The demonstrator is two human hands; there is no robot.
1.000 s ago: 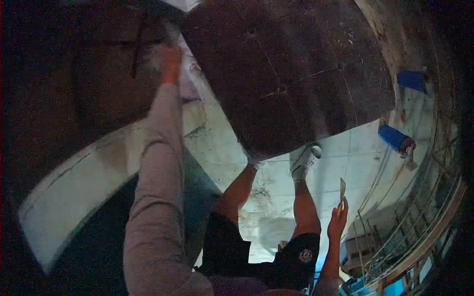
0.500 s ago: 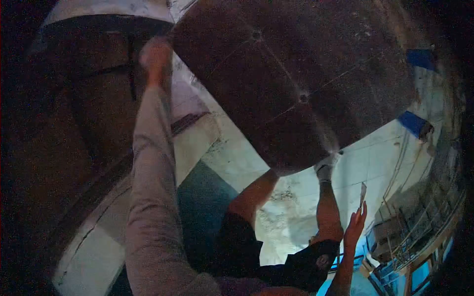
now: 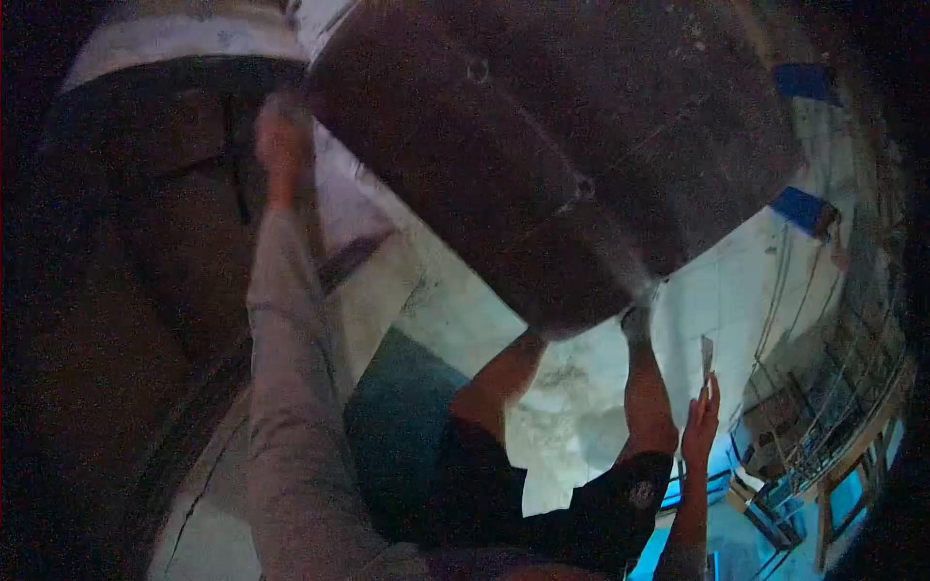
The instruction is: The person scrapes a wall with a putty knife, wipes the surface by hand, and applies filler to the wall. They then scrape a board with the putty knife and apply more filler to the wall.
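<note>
My left hand [image 3: 281,140] is closed in a fist beside the left corner of a large dark panel [image 3: 465,184] with ring-shaped marks and pale lines across it. Dim light and blur hide what that hand grips, if anything. Low on the right, my right hand [image 3: 699,426] points upward and holds a thin, flat, pale blade-like tool [image 3: 707,358] between its fingers. The tool is apart from the panel, its exact kind too small to tell.
My legs [image 3: 647,397] are below the panel's lower edge, over a pale stained floor [image 3: 567,416]. Two blue pieces [image 3: 802,211] lie by the panel's right side. A rack-like frame [image 3: 804,436] stands at right. Dark bulky shapes [image 3: 126,261] fill the left.
The view has shifted slightly, so the panel and my left hand appear a little further left. My right hand still holds the tool, which now looks more upright.
</note>
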